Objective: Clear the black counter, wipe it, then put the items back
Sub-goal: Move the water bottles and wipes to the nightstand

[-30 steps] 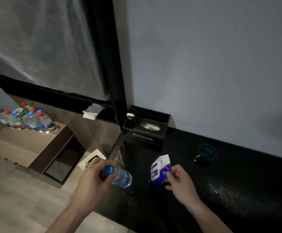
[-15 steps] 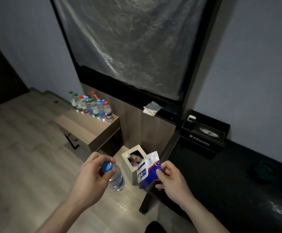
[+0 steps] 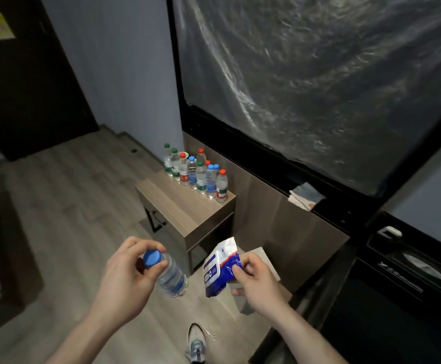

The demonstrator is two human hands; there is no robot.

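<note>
A person's left hand (image 3: 127,277) grips a water bottle (image 3: 170,275) by its neck while the right hand (image 3: 253,281) pinches a wipes pack (image 3: 218,269), both held over the floor beside the black counter (image 3: 398,324).

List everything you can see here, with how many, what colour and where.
water bottle: one, clear with blue cap, in left hand
wipes pack: one, blue and white, in right hand
bottles: about ten, clear with red, green and blue caps, on side table
side table: one, wood, by the wall
cloth: one, grey-white, on black ledge
tissue box: one, black, on counter
black counter: one, lower right
shoe: one, grey, on floor
left hand: grips bottle
right hand: pinches pack
</note>
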